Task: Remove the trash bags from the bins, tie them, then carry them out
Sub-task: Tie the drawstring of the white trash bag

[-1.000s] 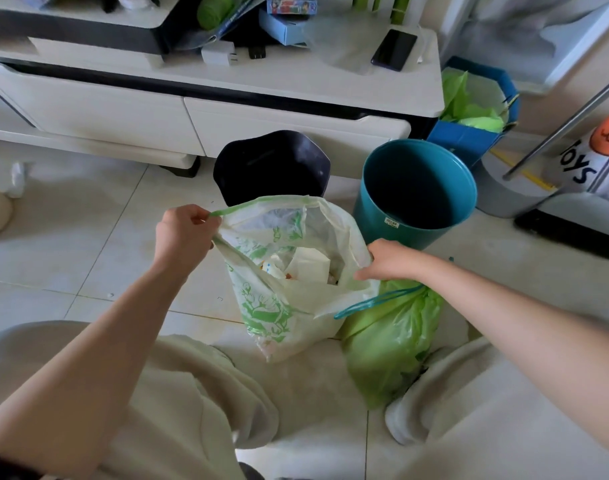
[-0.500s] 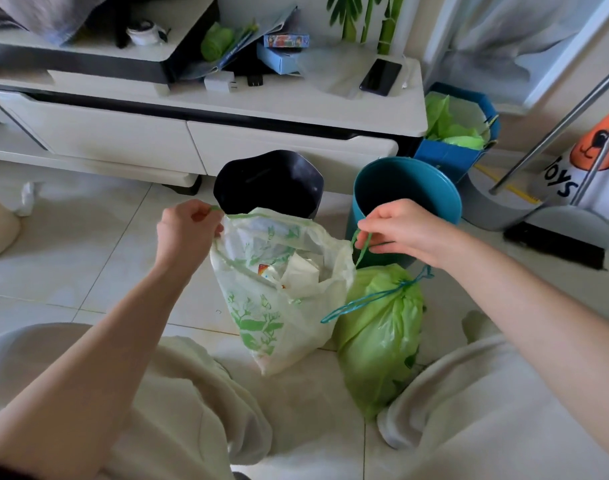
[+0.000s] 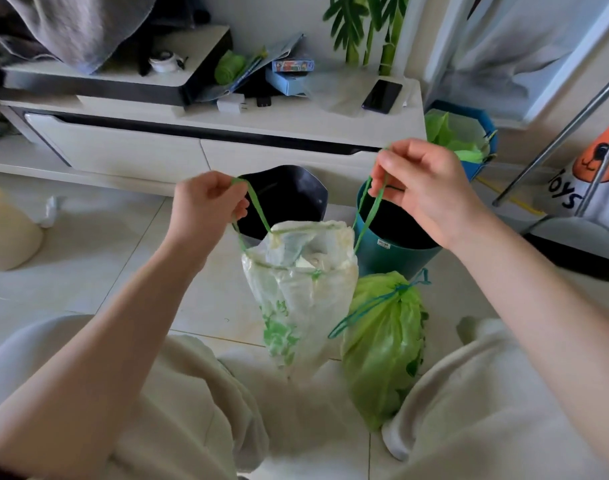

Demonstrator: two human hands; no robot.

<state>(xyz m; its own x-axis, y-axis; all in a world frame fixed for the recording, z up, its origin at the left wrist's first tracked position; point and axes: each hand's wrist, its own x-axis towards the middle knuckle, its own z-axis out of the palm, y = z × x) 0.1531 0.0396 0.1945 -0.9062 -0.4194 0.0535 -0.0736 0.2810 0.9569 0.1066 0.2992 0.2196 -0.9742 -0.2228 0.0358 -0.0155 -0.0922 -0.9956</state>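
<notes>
A white trash bag [image 3: 301,299] with green leaf print hangs above the floor tiles between my knees. My left hand [image 3: 206,206] pinches its left green drawstring loop, and my right hand [image 3: 424,188] pinches the right loop; both strings are pulled up and apart. The bag's mouth is gathered narrow, with paper waste visible inside. To its right a green trash bag [image 3: 382,348] lies on the floor, its mouth cinched by a teal drawstring. Behind stand an unlined black bin [image 3: 282,195] and a teal bin [image 3: 396,247].
A blue bin [image 3: 483,168] lined with a green bag stands at the back right beside a low white cabinet [image 3: 199,150]. A phone [image 3: 382,95] lies on the cabinet top. A broom and dustpan [image 3: 570,244] lean at the right. My knees frame the bags.
Both hands rose and moved apart, drawing the green strings out of the white bag's hem. The bag's mouth went from wide open to gathered, and the bag now hangs narrower.
</notes>
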